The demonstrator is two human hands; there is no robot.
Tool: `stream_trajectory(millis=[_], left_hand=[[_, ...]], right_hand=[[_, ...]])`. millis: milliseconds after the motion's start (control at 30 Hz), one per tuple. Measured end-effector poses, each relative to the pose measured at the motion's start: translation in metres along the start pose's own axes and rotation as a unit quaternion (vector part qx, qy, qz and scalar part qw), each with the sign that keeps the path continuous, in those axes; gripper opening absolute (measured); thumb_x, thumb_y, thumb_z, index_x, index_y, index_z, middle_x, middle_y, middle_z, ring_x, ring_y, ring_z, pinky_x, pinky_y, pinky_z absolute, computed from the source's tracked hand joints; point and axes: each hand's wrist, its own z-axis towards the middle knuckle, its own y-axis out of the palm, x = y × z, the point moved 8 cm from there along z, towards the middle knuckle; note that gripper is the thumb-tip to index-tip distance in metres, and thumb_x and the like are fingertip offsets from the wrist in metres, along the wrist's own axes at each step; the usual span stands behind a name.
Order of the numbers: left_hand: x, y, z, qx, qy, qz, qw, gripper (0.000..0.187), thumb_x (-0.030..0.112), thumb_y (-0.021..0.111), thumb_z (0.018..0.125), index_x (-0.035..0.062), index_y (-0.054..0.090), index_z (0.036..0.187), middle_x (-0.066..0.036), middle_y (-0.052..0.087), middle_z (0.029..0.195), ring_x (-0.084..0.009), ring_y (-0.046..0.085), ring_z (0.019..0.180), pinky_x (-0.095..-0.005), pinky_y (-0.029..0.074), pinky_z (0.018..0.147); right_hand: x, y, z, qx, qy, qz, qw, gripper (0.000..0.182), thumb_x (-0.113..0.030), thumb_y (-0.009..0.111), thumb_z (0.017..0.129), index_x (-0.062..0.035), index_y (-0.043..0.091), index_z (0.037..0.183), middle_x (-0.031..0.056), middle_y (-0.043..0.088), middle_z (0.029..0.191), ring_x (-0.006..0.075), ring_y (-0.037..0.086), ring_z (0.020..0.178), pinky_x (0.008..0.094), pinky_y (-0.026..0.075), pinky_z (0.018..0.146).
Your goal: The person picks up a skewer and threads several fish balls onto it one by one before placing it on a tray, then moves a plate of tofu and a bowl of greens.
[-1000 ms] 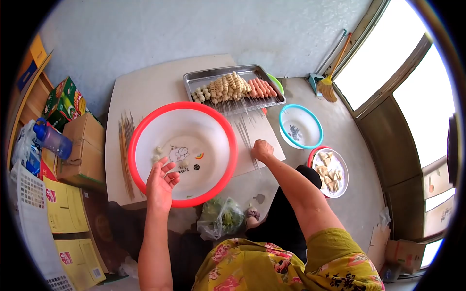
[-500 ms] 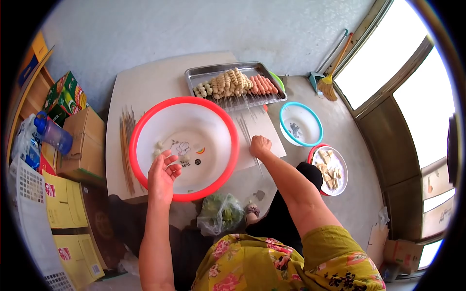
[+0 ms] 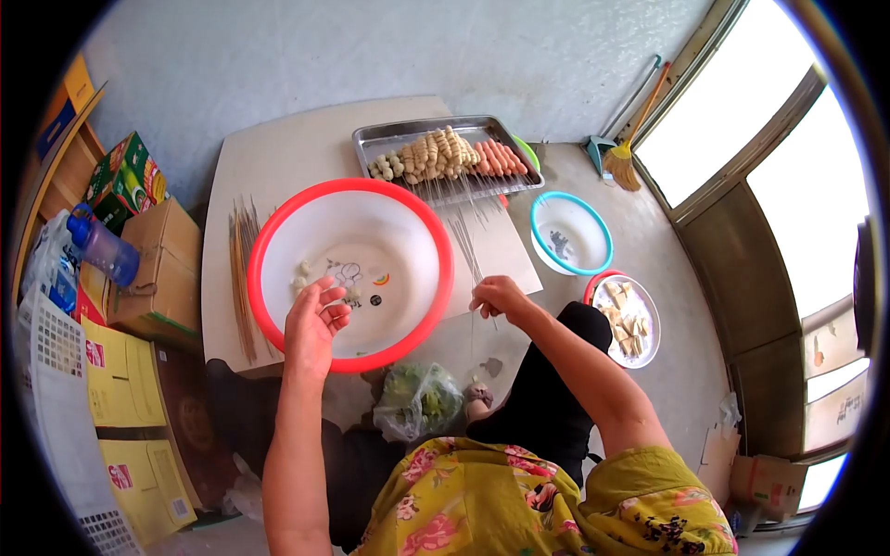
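Observation:
My left hand (image 3: 317, 320) hovers over the near-left side of a white basin (image 3: 352, 361) with a red rim, palm up, fingers loosely curled and apart, with nothing visible in it. A few small pale balls (image 3: 301, 275) lie on the basin's left inner side. To the right of the basin, my right hand (image 3: 501, 298) is closed in a pinch on a thin metal skewer (image 3: 473, 326), which is faint against the floor. More thin metal skewers (image 3: 464, 243) lie on the table beside that hand, pointing toward the tray.
A metal tray (image 3: 371, 139) at the back holds skewered balls, tan pieces and pink sausages (image 3: 499, 157). Bamboo skewers (image 3: 243, 287) lie left of the basin. On the floor are a blue-rimmed basin (image 3: 572, 232), a bowl of pale pieces (image 3: 628, 320) and a bag of greens (image 3: 417, 403).
My right hand has lifted a little from the skewers and turned toward me, with a thin skewer now hanging below it. My left hand has hardly moved. The view has shifted slightly.

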Motion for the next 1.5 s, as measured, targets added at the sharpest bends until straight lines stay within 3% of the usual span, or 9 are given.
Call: stream_trajectory(millis=[267,367,433,800,900,967,1167,1233,1500], left_hand=[[-0.009,0.037,-0.012,-0.121,-0.019,0.095,0.988,0.031,0.029,0.055,0.093,0.0064,0.058,0.114,-0.005,0.062,0.100,-0.0086,0.057,0.071,-0.0210,0.043,0.062],[-0.009,0.052,-0.020,-0.152,-0.031,0.101,0.983,0.035,0.028,0.059,0.091,0.0057,0.057,0.119,-0.004,0.062,0.101,-0.0066,0.055,0.069,-0.0199,0.041,0.061],[-0.006,0.062,-0.023,-0.197,-0.019,0.085,0.977,0.037,0.026,0.061,0.090,0.0045,0.056,0.120,-0.004,0.062,0.102,-0.0062,0.053,0.067,-0.0199,0.041,0.061],[0.012,0.057,-0.025,-0.209,0.041,0.028,0.977,0.012,0.012,0.063,0.087,0.0052,0.060,0.097,-0.003,0.061,0.081,-0.0103,0.055,0.065,-0.0231,0.045,0.060],[0.016,0.054,-0.024,-0.211,0.061,0.024,0.975,0.011,0.012,0.062,0.088,0.0053,0.060,0.096,-0.002,0.061,0.080,-0.0107,0.056,0.066,-0.0240,0.047,0.061],[0.015,0.036,-0.015,-0.138,0.051,-0.024,0.989,0.011,0.012,0.060,0.089,0.0055,0.059,0.098,-0.003,0.060,0.079,-0.0107,0.057,0.066,-0.0249,0.048,0.061],[0.020,0.016,-0.006,-0.105,0.073,-0.069,0.989,0.013,0.011,0.057,0.090,0.0063,0.058,0.102,-0.003,0.060,0.082,-0.0109,0.058,0.067,-0.0241,0.050,0.061],[0.015,0.005,-0.004,-0.064,0.045,-0.074,0.994,0.013,0.012,0.058,0.090,0.0068,0.059,0.102,-0.002,0.059,0.082,-0.0111,0.057,0.068,-0.0239,0.049,0.061],[0.007,-0.010,0.000,-0.015,0.026,-0.097,0.995,0.010,0.013,0.059,0.090,0.0068,0.060,0.098,-0.002,0.057,0.081,-0.0116,0.055,0.069,-0.0247,0.047,0.059]], right_hand=[[-0.066,0.073,-0.115,-0.123,-0.200,0.116,0.965,0.010,-0.010,0.057,0.081,-0.0002,0.056,0.079,0.0063,0.064,0.071,0.0106,0.055,0.052,0.0236,0.044,0.049],[-0.090,0.099,-0.139,-0.138,-0.219,0.014,0.966,0.010,-0.009,0.059,0.081,-0.0005,0.055,0.079,0.0054,0.061,0.068,0.0102,0.054,0.055,0.0258,0.044,0.052],[-0.108,0.109,-0.149,-0.118,-0.316,-0.083,0.938,0.010,-0.010,0.060,0.081,-0.0006,0.055,0.080,0.0062,0.059,0.066,0.0117,0.053,0.057,0.0279,0.044,0.055],[-0.112,0.127,-0.146,-0.129,-0.307,-0.086,0.939,0.010,-0.010,0.061,0.081,-0.0015,0.055,0.080,0.0053,0.058,0.065,0.0126,0.054,0.056,0.0272,0.044,0.055],[-0.104,0.134,-0.143,-0.187,-0.256,-0.030,0.948,0.007,-0.010,0.057,0.085,-0.0031,0.056,0.086,0.0058,0.061,0.068,0.0119,0.054,0.054,0.0244,0.043,0.053],[-0.102,0.139,-0.144,-0.274,-0.140,0.222,0.925,0.012,-0.012,0.051,0.091,-0.0033,0.054,0.098,0.0091,0.066,0.077,0.0100,0.055,0.053,0.0223,0.044,0.051],[-0.104,0.136,-0.141,-0.294,-0.124,0.193,0.928,0.029,-0.012,0.050,0.093,-0.0045,0.051,0.120,0.0110,0.065,0.079,0.0093,0.050,0.048,0.0195,0.040,0.048],[-0.117,0.138,-0.150,-0.334,-0.121,0.323,0.877,0.030,-0.013,0.051,0.093,-0.0052,0.051,0.122,0.0104,0.065,0.080,0.0097,0.049,0.047,0.0193,0.039,0.047],[-0.124,0.129,-0.146,-0.284,-0.164,0.376,0.867,0.024,-0.018,0.054,0.094,-0.0071,0.053,0.115,0.0049,0.064,0.100,0.0135,0.063,0.070,0.0216,0.044,0.062]])
